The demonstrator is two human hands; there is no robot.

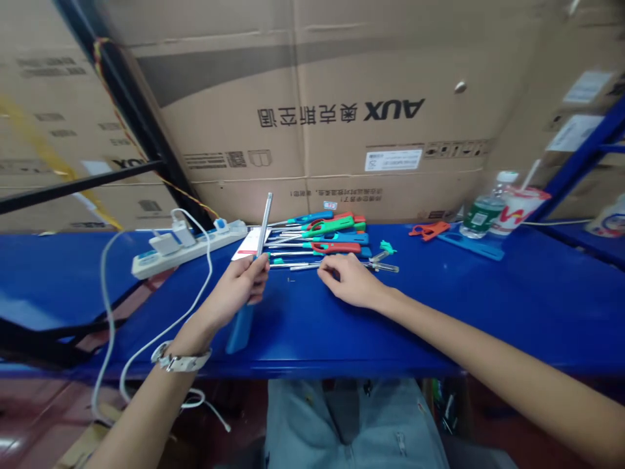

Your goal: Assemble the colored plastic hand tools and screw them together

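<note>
1. Gripping a blue lighter (239, 331) in the left hand (247, 280), fingers wrapped round it, metal tube (265, 221) towards 12 o'clock.
2. Curling the right hand (351, 280) beside clear pieces (388, 267); cannot tell whether pinching anything.
3. Apparently partway along, with several lighters (336, 247) laid out at 2 o'clock from the left hand.
4. Seemingly left over, towards 2 o'clock from the right hand: orange part (430, 230), blue part (471, 245).

blue table (303, 332), lighters (336, 248), power strip (193, 251), bottle (482, 213)
</note>
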